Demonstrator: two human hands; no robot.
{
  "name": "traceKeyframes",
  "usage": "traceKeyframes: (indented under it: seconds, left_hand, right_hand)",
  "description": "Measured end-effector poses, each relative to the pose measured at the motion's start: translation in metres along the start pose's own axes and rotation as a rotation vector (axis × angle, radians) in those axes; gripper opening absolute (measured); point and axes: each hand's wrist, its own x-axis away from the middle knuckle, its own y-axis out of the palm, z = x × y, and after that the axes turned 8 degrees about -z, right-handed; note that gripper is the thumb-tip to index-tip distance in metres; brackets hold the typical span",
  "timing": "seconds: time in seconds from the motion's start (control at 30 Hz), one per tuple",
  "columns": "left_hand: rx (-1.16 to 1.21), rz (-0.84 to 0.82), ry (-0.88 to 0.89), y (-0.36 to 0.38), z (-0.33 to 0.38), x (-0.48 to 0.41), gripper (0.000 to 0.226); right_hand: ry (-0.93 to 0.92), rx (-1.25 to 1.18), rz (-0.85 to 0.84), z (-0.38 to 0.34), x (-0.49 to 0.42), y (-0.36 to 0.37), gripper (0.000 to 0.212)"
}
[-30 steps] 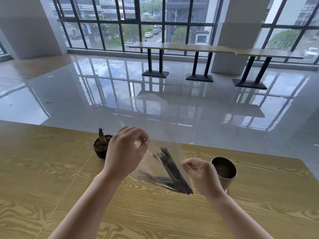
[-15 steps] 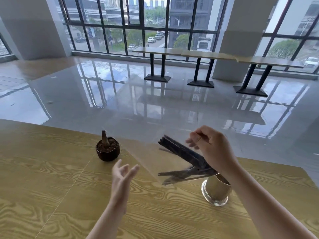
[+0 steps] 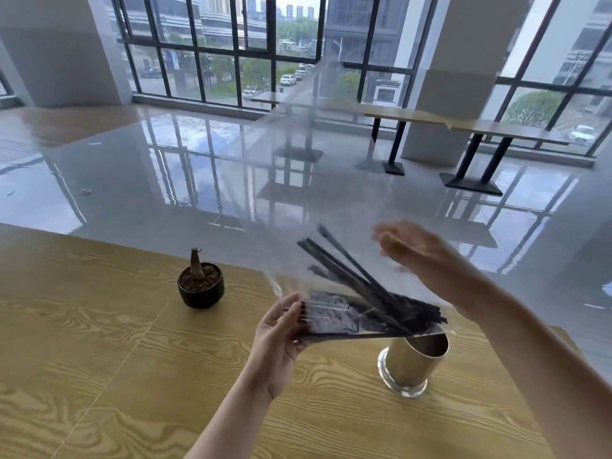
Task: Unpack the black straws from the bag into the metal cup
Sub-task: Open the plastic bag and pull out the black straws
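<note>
Table [image 3: 82, 326]: pale wood grain across the whole foreground, carrying cup and pot.
Bag [image 3: 314, 207]: clear film, up in the air over the table, rising tall and blurred toward the windows; low end lying almost level, its right corner just above the cup rim.
Straws [image 3: 364, 303]: black, all inside the bag. Most lying flat in the low end, a few fanned up and to the left, right-hand ends bunched just over the cup's mouth.
Right hand [image 3: 417, 253]: high and to the right of the fanned straws, blurred, fingers stretched out flat and pointing left. Nothing seen curled in it; contact with the film impossible to tell.
Left hand [image 3: 281, 339]: palm turned inward, at the left end of the bag, holding that end between fingers [image 3: 293, 309] on top and thumb beneath.
Cup [image 3: 414, 366]: metal, upright on the table at the right, mouth open under the bag's corner, well apart from the pot.
Pot [image 3: 201, 286]: small, dark, with soil and a bare stub of stem, standing on the table left of the left hand.
</note>
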Motion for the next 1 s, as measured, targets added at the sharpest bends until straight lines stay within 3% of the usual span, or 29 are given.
traceKeyframes:
  seconds: [0.07,0.13,0.23,0.33,0.4,0.53,0.63,0.67,0.83,1.0]
  left_hand:
    - [-0.037,0.019,0.027,0.005,0.009,-0.003,0.06]
    - [-0.092,0.042,0.029,0.009,0.016,-0.006,0.055]
    - [-0.104,0.014,0.047,0.012,0.024,-0.009,0.052]
    - [-0.037,-0.035,0.06,0.009,0.022,-0.008,0.052]
    - [0.035,-0.046,-0.023,0.011,0.013,-0.004,0.048]
    - [0.263,-0.061,-0.096,0.029,-0.001,-0.005,0.047]
    - [0.344,-0.049,-0.032,0.029,0.003,-0.012,0.043]
    - [0.339,-0.057,-0.023,0.029,0.005,-0.013,0.04]
    - [0.297,-0.04,-0.012,0.031,0.006,-0.02,0.035]
    - [0.191,0.128,-0.017,0.036,0.006,-0.023,0.016]
  right_hand:
    - [0.063,-0.013,-0.198,0.005,0.008,0.001,0.08]
    - [0.081,-0.015,-0.261,0.015,0.009,0.007,0.062]
    - [0.047,0.129,-0.135,0.024,0.007,0.014,0.039]
    - [0.026,0.033,-0.007,0.033,0.008,0.004,0.022]
    - [0.037,-0.039,0.063,0.037,0.01,0.002,0.02]
    - [0.043,-0.004,-0.057,0.031,0.015,0.013,0.015]
    - [0.029,-0.055,-0.043,0.032,0.018,0.008,0.057]
    - [0.035,-0.084,-0.04,0.031,0.019,0.008,0.06]
    - [0.006,-0.181,-0.153,0.043,0.016,0.013,0.046]
    - [0.009,-0.107,-0.187,0.052,0.01,0.024,0.047]
